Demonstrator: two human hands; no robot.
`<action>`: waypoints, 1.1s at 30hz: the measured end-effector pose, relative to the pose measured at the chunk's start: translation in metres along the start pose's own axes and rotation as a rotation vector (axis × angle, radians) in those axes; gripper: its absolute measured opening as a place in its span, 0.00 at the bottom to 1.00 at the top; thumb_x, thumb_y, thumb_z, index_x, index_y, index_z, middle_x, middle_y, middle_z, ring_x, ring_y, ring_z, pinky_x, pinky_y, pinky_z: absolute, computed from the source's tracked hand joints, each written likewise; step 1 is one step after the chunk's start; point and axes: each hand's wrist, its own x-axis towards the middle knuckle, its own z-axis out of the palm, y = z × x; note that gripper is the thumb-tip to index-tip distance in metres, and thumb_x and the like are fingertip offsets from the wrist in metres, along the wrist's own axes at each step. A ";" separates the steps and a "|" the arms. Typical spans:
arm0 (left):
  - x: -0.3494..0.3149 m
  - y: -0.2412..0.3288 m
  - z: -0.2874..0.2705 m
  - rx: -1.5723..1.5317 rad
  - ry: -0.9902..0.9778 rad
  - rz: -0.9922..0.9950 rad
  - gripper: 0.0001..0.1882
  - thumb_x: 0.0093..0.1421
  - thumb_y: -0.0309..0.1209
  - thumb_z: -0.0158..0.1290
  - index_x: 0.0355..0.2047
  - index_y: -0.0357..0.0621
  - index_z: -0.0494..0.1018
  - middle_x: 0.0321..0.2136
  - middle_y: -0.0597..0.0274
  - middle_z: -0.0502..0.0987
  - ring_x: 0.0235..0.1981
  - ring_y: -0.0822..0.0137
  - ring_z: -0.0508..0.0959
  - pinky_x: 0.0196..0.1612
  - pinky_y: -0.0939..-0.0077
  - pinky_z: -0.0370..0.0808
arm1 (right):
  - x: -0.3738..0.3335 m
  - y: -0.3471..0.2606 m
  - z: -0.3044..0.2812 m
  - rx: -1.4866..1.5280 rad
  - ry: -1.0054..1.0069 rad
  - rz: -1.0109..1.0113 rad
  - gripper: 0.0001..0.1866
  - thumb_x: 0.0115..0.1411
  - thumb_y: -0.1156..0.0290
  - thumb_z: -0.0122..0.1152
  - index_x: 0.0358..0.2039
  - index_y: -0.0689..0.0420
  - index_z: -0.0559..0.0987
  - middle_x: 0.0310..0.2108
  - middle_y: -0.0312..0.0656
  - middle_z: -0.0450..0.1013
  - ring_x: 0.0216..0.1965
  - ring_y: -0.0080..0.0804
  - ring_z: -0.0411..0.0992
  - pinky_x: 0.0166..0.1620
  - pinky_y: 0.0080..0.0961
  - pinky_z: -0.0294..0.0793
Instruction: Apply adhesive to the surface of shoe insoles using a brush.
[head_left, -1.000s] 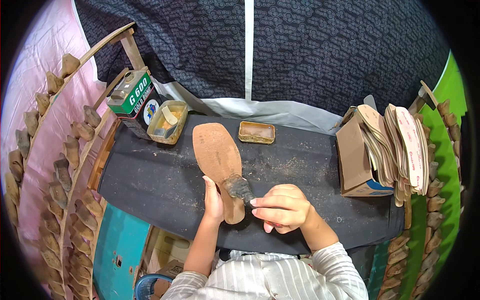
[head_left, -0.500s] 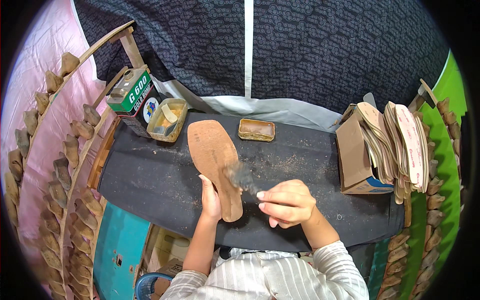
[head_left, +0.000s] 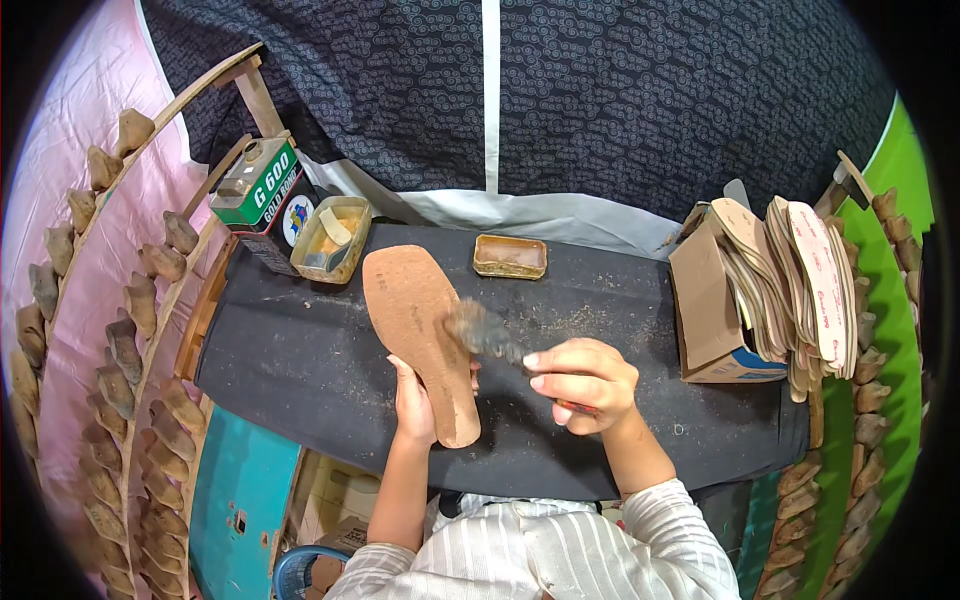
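My left hand [head_left: 413, 403] grips a brown insole [head_left: 412, 310] along its narrow half, thumb on the left edge and fingertips showing at the right edge. The insole is tilted up over the table, its broad end pointing away from me. In my right hand [head_left: 582, 387], the fingers are closed around the handle of a dark, clotted brush [head_left: 490, 335]. The brush's bristles touch the insole's right edge near its middle. Part of the handle, with a bit of red, shows below my fingers. The bristles are slightly blurred.
On the dark-covered table [head_left: 600, 320] stand a shallow tray of brown stuff [head_left: 510, 257], a yellowish tub [head_left: 332, 240] and a green-and-black can [head_left: 262, 200]. A carton [head_left: 702, 300] of stacked insoles [head_left: 800, 285] is at the right. Racks of wooden shoe lasts [head_left: 125, 345] flank the table.
The insole has shifted slightly left with my left hand. My right hand has moved a little to the right and turned, and the brush stays at the insole's right edge.
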 end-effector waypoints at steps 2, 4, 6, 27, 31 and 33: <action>-0.002 -0.001 0.001 -0.008 -0.054 0.000 0.44 0.60 0.65 0.18 0.49 0.37 0.64 0.33 0.51 0.75 0.28 0.63 0.76 0.32 0.70 0.75 | 0.003 0.003 0.003 -0.071 0.027 -0.029 0.11 0.52 0.64 0.63 0.31 0.58 0.80 0.36 0.49 0.75 0.28 0.37 0.75 0.29 0.27 0.76; -0.001 -0.001 0.002 -0.005 -0.057 0.009 0.43 0.60 0.65 0.18 0.49 0.37 0.64 0.33 0.51 0.75 0.28 0.63 0.76 0.32 0.70 0.76 | 0.002 0.004 0.004 -0.083 0.000 -0.052 0.11 0.52 0.64 0.63 0.31 0.58 0.80 0.37 0.49 0.75 0.28 0.37 0.75 0.29 0.26 0.75; 0.000 -0.001 0.001 -0.002 -0.057 0.019 0.43 0.60 0.65 0.18 0.49 0.37 0.64 0.33 0.51 0.75 0.28 0.63 0.76 0.33 0.70 0.76 | 0.000 0.004 0.004 -0.080 -0.018 -0.075 0.13 0.55 0.61 0.61 0.30 0.58 0.80 0.35 0.48 0.76 0.26 0.36 0.75 0.27 0.25 0.75; 0.009 -0.003 0.006 -0.126 0.423 0.165 0.39 0.63 0.62 0.21 0.56 0.41 0.58 0.43 0.54 0.72 0.38 0.60 0.75 0.40 0.66 0.75 | -0.009 0.003 0.008 0.190 -0.101 0.007 0.12 0.40 0.73 0.66 0.29 0.61 0.80 0.32 0.44 0.76 0.24 0.33 0.74 0.25 0.23 0.71; 0.002 0.001 0.008 -0.048 0.230 0.177 0.36 0.64 0.59 0.22 0.55 0.42 0.59 0.45 0.56 0.71 0.42 0.62 0.74 0.46 0.67 0.72 | -0.005 0.004 0.012 0.187 -0.052 0.021 0.13 0.39 0.75 0.67 0.30 0.60 0.80 0.36 0.45 0.76 0.28 0.36 0.75 0.29 0.25 0.75; 0.003 0.000 0.010 -0.053 0.194 0.169 0.34 0.65 0.58 0.23 0.52 0.43 0.62 0.41 0.56 0.73 0.38 0.63 0.76 0.41 0.68 0.74 | -0.003 0.004 0.019 0.161 -0.027 -0.002 0.13 0.39 0.76 0.67 0.30 0.60 0.80 0.37 0.46 0.75 0.29 0.37 0.76 0.30 0.26 0.76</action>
